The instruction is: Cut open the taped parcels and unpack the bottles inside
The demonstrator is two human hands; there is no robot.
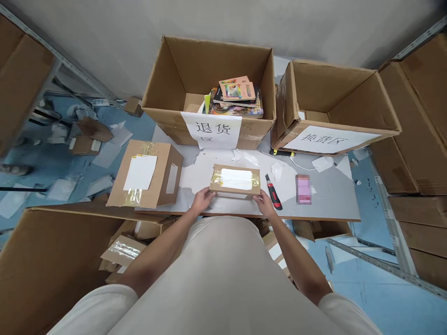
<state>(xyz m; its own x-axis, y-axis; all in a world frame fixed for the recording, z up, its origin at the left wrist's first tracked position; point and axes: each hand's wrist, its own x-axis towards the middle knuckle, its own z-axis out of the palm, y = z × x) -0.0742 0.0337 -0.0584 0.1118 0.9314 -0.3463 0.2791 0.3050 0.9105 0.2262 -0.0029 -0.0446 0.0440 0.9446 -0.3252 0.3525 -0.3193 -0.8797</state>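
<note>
A small, taped cardboard box [234, 190] with a white label on top lies near the front edge of the table. My left hand [203, 200] grips its left front corner, and my right hand [264, 204] has hold of the right front corner. Just right of my right hand lies a red and black utility knife [274, 193]. Farther right is a pink, blurred item [303, 190]. A larger taped box [164, 174] with a white label stands to the left of my left hand.
Two big open boxes with paper signs stand at the back: the left one [164, 123] holds books [237, 95]. A yellow and black tool [282, 152] and paper scraps lie on the table [335, 200]. Below left, a large carton [52, 260] contains cardboard pieces. Stacked boxes [415, 125] flank the right.
</note>
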